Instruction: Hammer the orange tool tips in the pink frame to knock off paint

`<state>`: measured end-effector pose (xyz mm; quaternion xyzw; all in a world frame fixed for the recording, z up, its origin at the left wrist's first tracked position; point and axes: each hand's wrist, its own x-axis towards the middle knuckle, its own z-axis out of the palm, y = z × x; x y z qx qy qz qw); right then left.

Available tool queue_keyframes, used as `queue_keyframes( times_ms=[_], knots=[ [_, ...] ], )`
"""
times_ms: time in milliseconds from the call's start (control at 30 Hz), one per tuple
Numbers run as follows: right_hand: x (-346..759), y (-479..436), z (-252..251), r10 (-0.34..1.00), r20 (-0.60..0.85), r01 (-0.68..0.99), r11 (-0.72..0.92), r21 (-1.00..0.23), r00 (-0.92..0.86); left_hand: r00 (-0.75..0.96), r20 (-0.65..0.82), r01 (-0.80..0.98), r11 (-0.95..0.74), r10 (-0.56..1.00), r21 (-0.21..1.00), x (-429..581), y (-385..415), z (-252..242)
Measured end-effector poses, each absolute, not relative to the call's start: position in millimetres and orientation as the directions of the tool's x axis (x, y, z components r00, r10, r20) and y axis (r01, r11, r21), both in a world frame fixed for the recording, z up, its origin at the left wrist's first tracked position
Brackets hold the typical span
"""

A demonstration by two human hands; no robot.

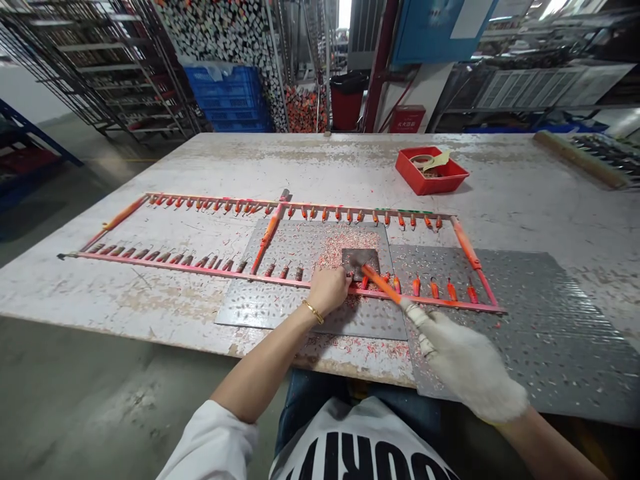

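Observation:
A long orange-coated metal rack [280,277] with rows of hooks lies flat on the worn white table [525,200]. My bare left hand [327,288] is closed on the rack's near bar, pinching a hook there. My right hand [465,370], in a white glove, grips an orange-handled hammer [373,273] whose dark head rests on a small metal block by the hooks. Orange paint chips [345,241] are scattered around the block on a grey perforated plate [280,303].
A red tray [431,179] with tape rolls stands at the back right. A second perforated plate [555,320] lies to the right. Blue crates [230,97] and wire racks stand behind the table. Another rack [600,157] lies at the far right edge.

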<state>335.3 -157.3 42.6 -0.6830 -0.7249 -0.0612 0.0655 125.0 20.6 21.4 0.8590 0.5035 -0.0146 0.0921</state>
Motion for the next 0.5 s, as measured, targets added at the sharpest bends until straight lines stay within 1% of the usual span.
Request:
queue_keyframes(
  times_ms=[33,100,167,233,333,400,500],
  knots=[
    [336.0,-157.1,36.6,0.983,0.16,0.996,0.082,0.036,-0.087,0.495,-0.114,0.866,-0.478,0.862,0.148,125.0,20.1,21.8],
    [339.3,-158.0,32.3,0.98,0.163,0.993,0.103,0.051,-0.111,0.497,-0.116,0.864,-0.479,0.86,0.154,125.0,19.5,22.4],
    [342.2,-160.0,40.2,0.974,0.198,0.994,0.113,0.014,-0.113,0.494,-0.119,0.866,-0.476,0.861,0.155,125.2,19.6,22.1],
    [343.0,-161.7,55.2,0.961,0.263,0.994,0.101,-0.032,-0.089,0.492,-0.122,0.867,-0.474,0.862,0.154,125.5,20.3,20.7],
    [339.6,-161.6,68.6,0.936,0.352,0.999,0.015,-0.049,0.004,0.499,-0.11,0.863,-0.483,0.859,0.148,125.6,21.3,18.1],
    [336.2,-160.3,62.3,0.95,0.311,1.0,-0.012,-0.021,0.018,0.504,-0.099,0.86,-0.488,0.858,0.15,125.4,21.2,17.5],
    [333.8,-159.2,40.1,0.992,0.12,0.999,0.033,0.037,-0.037,0.496,-0.113,0.864,-0.476,0.861,0.161,125.0,20.2,18.6]
  ],
)
